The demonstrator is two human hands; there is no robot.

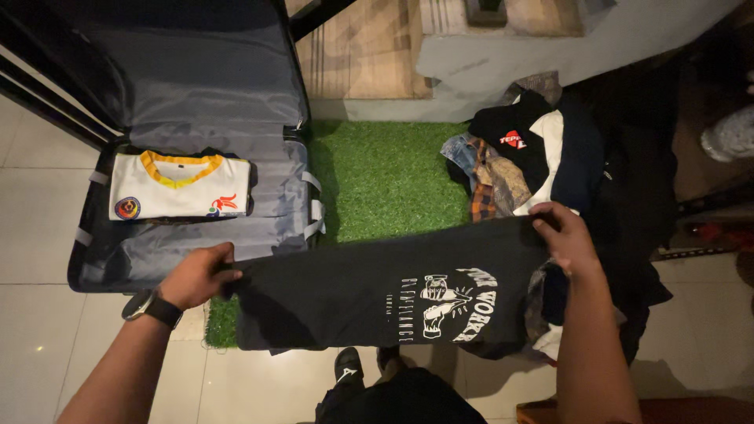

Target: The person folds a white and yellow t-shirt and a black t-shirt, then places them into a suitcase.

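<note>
Black T-shirt (377,290) stretched taut — left hand (196,275), right hand (567,239) gripping opposite edges.

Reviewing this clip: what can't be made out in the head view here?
- Fingers of the left hand: tucked behind the black T-shirt edge.
- Right hand: fingertips curled over the shirt's far edge.
- Clothes pile: overlapping garments, the right part lost in shadow.
- Suitcase: lid cut off by the top edge.
- Folded white shirt: whatever lies under it is hidden.

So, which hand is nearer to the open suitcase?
Left. The left hand grips the black T-shirt at the suitcase front edge; the right hand holds its other end, by the clothes pile.
</note>
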